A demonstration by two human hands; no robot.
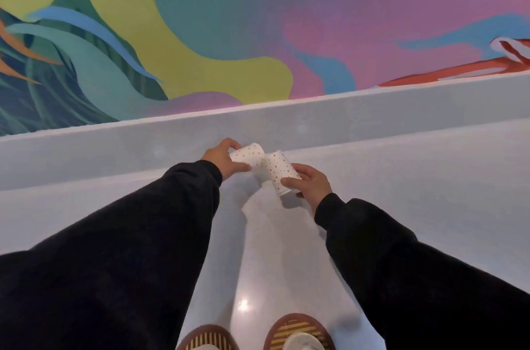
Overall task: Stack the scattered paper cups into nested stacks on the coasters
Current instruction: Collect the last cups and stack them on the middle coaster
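Two white paper cups with orange dots are held above the pale counter near its back ledge. My left hand grips the left cup, which lies tilted on its side. My right hand grips the right cup near its rim, its base pointing toward the left cup. The two cups touch end to end between my hands. At the bottom edge lie two round brown coasters with yellow stripes. A white cup stands on the right coaster.
The pale counter runs left to right, with a raised ledge behind it. A colourful painted wall rises beyond the ledge. My dark sleeves cover much of the near counter.
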